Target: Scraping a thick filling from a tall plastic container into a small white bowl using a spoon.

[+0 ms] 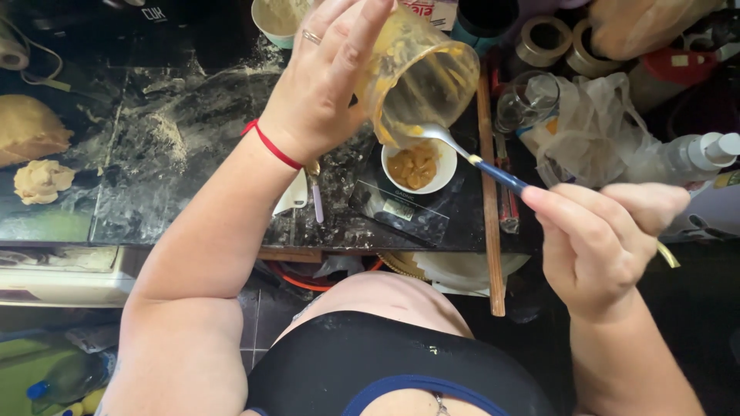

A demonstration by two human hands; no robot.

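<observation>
tilting over the small white bowl (420,166), the near-empty plastic jar (416,77) sits wrapped in the left hand (324,85); it looks light, smeared, likely slippery. right hand (601,239) pinches the stiff spoon (470,158) by its handle end.

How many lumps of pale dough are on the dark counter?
2. A large tan dough mound sits at the left edge; a smaller pale crumpled dough lump lies just below it. More may lie outside the frame.

Clear glossy jar (420,77), shiny metal spoon (432,132), glazed white bowl (447,163), floury dark stone counter (185,131)
</observation>
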